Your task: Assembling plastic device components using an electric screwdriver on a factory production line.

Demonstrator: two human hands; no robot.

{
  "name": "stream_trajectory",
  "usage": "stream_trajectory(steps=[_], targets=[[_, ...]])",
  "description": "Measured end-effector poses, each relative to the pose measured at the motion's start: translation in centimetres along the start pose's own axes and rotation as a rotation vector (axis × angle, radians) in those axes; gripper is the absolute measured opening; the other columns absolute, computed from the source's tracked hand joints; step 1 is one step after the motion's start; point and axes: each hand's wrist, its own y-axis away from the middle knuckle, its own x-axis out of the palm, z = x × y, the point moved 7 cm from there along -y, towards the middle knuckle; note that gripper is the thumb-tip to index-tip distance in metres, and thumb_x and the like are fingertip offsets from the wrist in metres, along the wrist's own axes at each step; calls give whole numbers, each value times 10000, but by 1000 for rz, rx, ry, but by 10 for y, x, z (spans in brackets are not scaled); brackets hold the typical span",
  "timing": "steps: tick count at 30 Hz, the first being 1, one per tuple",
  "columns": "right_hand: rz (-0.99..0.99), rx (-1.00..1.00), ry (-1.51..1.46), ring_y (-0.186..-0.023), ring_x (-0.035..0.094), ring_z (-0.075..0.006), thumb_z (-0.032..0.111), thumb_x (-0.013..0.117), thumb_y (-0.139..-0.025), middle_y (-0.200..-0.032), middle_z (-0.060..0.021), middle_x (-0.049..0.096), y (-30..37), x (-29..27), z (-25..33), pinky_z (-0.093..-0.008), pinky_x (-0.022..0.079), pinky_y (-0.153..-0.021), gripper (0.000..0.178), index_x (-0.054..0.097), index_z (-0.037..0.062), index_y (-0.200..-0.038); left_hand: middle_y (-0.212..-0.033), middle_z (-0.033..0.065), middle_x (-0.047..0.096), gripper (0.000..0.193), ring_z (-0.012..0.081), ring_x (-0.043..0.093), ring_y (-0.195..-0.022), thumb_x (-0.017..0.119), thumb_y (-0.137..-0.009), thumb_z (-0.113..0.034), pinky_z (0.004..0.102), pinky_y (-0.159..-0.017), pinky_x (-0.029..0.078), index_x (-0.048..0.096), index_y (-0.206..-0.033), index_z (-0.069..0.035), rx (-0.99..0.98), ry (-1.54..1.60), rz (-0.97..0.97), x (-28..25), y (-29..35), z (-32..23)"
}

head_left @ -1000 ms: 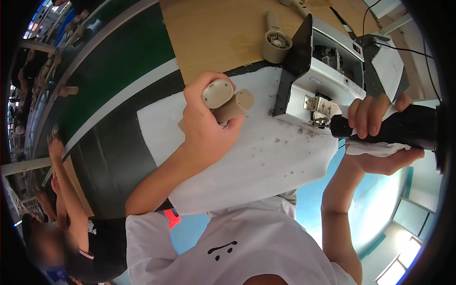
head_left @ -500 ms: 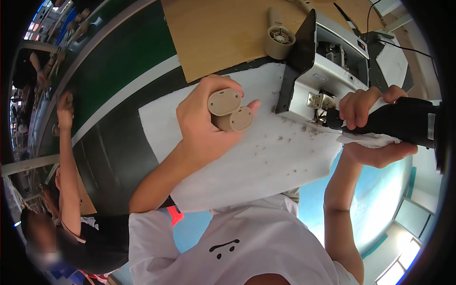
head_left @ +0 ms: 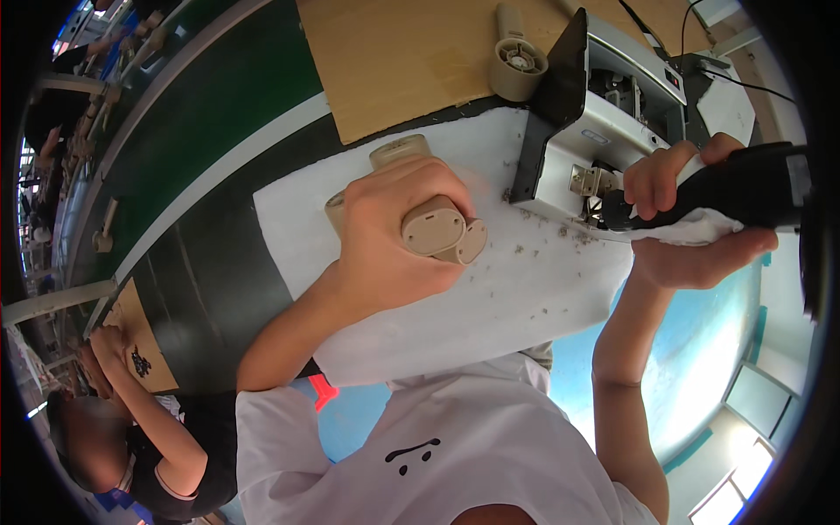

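- L hand [head_left: 385, 236], fingers curled rnd beige, oval-ended plastic pcs [head_left: 433, 230].
- R hand [head_left: 691, 264], fingers gripping black cylindrical tool [head_left: 739, 188] w/ white cloth [head_left: 700, 229], nr silver metal machine [head_left: 564, 159].

**Matt plastic, satin metal, soft white layers**

Held pieces [head_left: 434, 231]: beige plastic, smooth, matt. Fan [head_left: 520, 79]: similar plastic. Machine [head_left: 555, 175]: silver metal, satin; bracket [head_left: 589, 182] shinier. Black tool [head_left: 742, 185]: looks plastic, mostly matt. White wrap [head_left: 696, 230]: thin, crumpled; cloth or paper, unclear. White sheet [head_left: 516, 293]: matt, soft-looking. Brown board [head_left: 394, 74]: cardboard, dull. Black tabletop [head_left: 197, 254]: smooth, faint sheen, scuffed. Shirt [head_left: 499, 429]: white cloth, creased.
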Motion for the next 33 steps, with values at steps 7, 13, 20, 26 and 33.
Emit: stream_trajectory(steps=[7,13,20,26,33], targets=[[-48,41,-93,-528,448,-149,786,411,-865,-683,-48,471,9,15,14,-305,390,-531,759,401,80,-1141,-692,69,543,273,268,512,-636,667,-503,40,356,-573,409,554,-732,-55,84,-41,-15,11,6,-8],[25,-89,-288,-577,526,-51,374,705,-895,-679,45,525,2,72,49,-176,445,-604,398,472,75,-1021,-702,68,542,274,273,510,-645,666,-505,41,368,-585,415,547,-731,-59,76,-61,-9,13,7,-10],[217,-78,-237,-604,528,-56,423,700,-884,-683,54,531,-20,91,35,-177,446,-616,388,496,105,-976,-734,69,552,289,278,535,-700,698,-520,30,374,-619,432,549,-749,-62,49,-82,37,20,2,-17],[386,-55,-217,-627,530,-61,464,696,-873,-686,63,536,-28,99,18,-179,447,-626,384,517,131,-938,-728,66,550,286,282,535,-702,697,-517,25,378,-621,434,545,-742,-63,42,-101,-9,16,8,-11],[569,-39,-178,-654,533,-66,513,691,-861,-690,72,542,-29,91,15,-180,448,-638,384,540,161,-893,-721,71,548,280,290,536,-706,690,-514,24,388,-638,438,541,-735,-59,24,-95,-14,17,6,-8]])
